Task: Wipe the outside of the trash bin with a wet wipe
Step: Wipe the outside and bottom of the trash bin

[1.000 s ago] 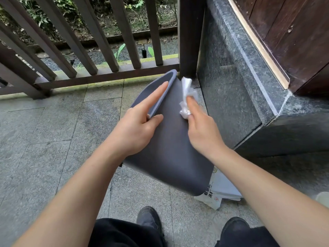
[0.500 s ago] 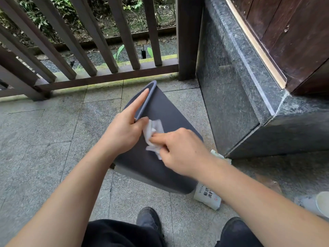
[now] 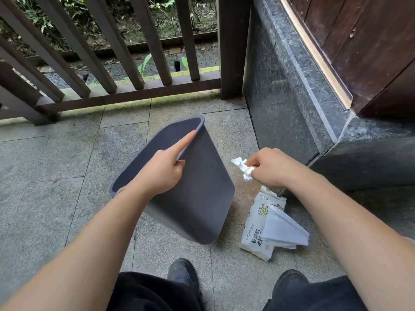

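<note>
Bin (image 3: 197, 187) is tilted above the tiled floor (image 3: 56, 176), your left hand (image 3: 160, 173) gripping its rim, index finger along the edge. Wipes pack (image 3: 260, 223) lies on the floor right of it. Your right hand (image 3: 271, 168) pinches the crumpled wipe (image 3: 243, 168), clear of the bin.

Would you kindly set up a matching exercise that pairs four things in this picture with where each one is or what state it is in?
Things:
1. dark grey plastic trash bin
2. crumpled white wet wipe
3. white pack of wipes
4. left hand

States:
A. lying on the stone floor with its flap open
B. pinched in the right hand, off the bin
C. gripping the bin's rim, forefinger stretched along it
D. tilted, its opening turned to the left

Pairs: 1-D, 2-B, 3-A, 4-C
</note>
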